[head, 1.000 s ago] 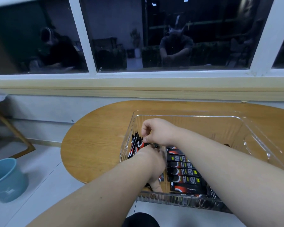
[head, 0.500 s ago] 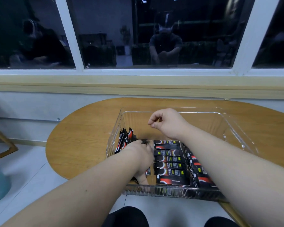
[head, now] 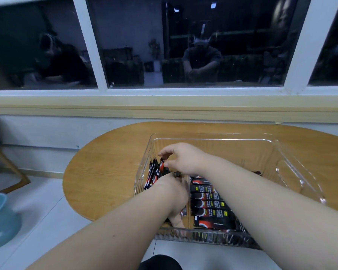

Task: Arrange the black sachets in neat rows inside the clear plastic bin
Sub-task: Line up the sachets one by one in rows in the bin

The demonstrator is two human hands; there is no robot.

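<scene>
A clear plastic bin (head: 213, 136) stands on a round wooden table (head: 109, 172). A row of black sachets (head: 209, 203) lies flat down its middle. Several more sachets (head: 152, 175) stand on edge against the left wall. My right hand (head: 183, 158) reaches across to them, thumb and forefinger pinching the top of one upright sachet (head: 161, 165). Low in the near left part of the bin, my left hand (head: 174, 193) has its back to me and grips a bundle of sachets whose ends stick out above and below it. My right forearm hides the sachets further right.
The far half of the bin shows bare floor. A blue bucket (head: 0, 221) sits on the tiled floor at the lower left. A window ledge (head: 164, 109) runs behind the table. A wooden frame leg (head: 10, 170) stands at the far left.
My right hand has moved left and down from over the bin's middle to the upright sachets and pinched one. My left hand has stayed low in the bin.
</scene>
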